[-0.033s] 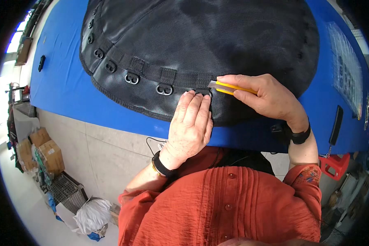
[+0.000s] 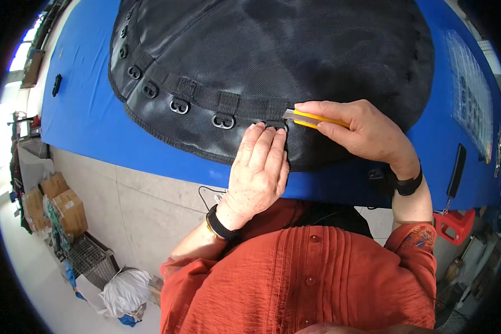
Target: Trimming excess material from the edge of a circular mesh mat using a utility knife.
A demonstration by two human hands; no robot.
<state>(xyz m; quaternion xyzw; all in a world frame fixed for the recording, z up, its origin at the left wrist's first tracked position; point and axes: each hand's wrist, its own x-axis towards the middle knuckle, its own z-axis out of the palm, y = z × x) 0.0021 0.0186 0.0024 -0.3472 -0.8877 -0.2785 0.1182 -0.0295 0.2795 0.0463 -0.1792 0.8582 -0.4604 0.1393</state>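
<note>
A large black fabric piece with a rounded outline (image 2: 273,55) lies on the blue table. Along its near and left edge run webbing loops, each with a dark ring-shaped buckle (image 2: 224,121). My left hand (image 2: 260,161) rests with fingers stretched out on the near edge, its fingertips pressing over a loop and hiding most of the buckle there. In my right hand (image 2: 367,128) is a yellow utility knife (image 2: 320,119), blade out and pointing left. The blade tip is by the webbing, just above my left fingertips; whether it touches cannot be told.
The blue table (image 2: 83,117) carries a small black object (image 2: 57,85) at far left, a clear plastic sheet (image 2: 468,94) and a black strip (image 2: 457,170) at right. Cardboard boxes (image 2: 69,214) and a white sack (image 2: 125,292) stand left on the floor; a red stool (image 2: 456,225) is right.
</note>
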